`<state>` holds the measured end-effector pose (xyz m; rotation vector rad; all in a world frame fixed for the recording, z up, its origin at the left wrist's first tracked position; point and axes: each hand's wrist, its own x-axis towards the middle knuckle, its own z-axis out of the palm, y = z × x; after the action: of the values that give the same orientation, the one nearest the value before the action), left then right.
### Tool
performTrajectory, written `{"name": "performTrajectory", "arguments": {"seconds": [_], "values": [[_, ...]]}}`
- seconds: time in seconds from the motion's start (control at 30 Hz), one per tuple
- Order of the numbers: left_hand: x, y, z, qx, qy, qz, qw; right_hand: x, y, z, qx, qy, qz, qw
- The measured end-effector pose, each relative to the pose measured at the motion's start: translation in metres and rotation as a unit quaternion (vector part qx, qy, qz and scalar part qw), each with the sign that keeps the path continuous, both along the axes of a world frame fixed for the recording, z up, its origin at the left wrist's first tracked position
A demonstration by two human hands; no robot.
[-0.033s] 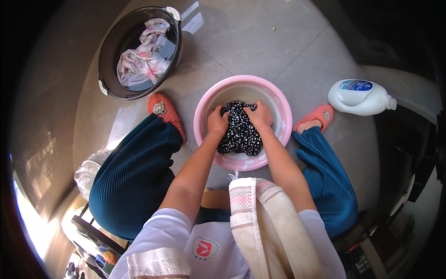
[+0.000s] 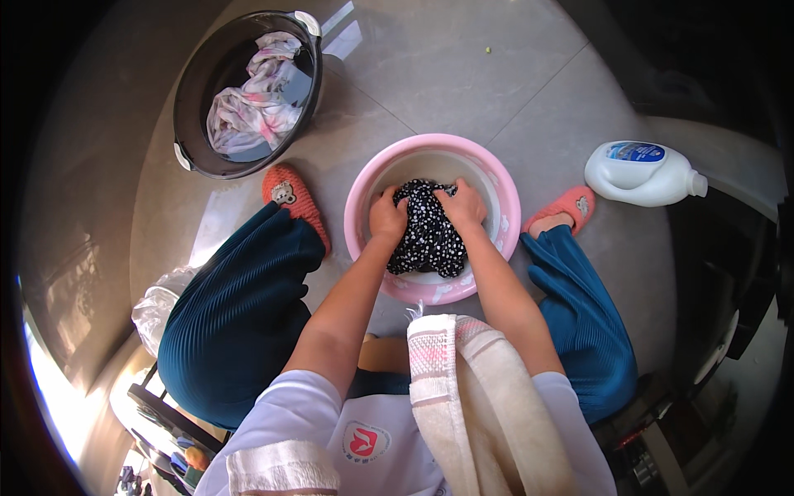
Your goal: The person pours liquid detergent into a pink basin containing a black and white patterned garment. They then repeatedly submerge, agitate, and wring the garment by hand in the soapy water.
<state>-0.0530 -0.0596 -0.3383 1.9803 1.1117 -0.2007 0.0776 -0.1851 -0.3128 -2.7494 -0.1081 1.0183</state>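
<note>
Between my feet stands a pink-rimmed basin (image 2: 358,178) with a pale inside. A wet-looking black cloth with white dots (image 2: 428,231) lies bunched in it. At the cloth's left side my left hand (image 2: 387,217) is closed on its edge, fingers curled into the folds. My right hand (image 2: 466,207) grips the upper right part of the same cloth. Some fingertips of both hands are hidden by the fabric and the hands themselves.
A large dark tub (image 2: 192,99) at the far left holds water and pink-white fabric (image 2: 256,116). On the right a white detergent bottle (image 2: 645,186) rests on the tiled floor. A beige towel (image 2: 488,380) hangs over my front. Clear plastic (image 2: 157,310) lies beside my left leg.
</note>
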Motion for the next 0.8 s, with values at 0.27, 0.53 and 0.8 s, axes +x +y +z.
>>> {"name": "performTrajectory", "arguments": {"seconds": [0.27,0.53,0.8], "values": [[0.016,0.003,0.002,0.009,0.058,0.006,0.998,-0.003,0.004,-0.006,0.019,-0.045,-0.087,0.995],[-0.008,0.007,-0.014,-0.183,-0.108,0.209,0.955,-0.036,-0.018,0.039,0.351,-0.033,-0.198,0.915],[-0.015,0.004,0.075,-0.500,-0.154,0.311,0.793,-0.044,-0.032,0.113,0.498,0.093,-0.267,0.819]]}}
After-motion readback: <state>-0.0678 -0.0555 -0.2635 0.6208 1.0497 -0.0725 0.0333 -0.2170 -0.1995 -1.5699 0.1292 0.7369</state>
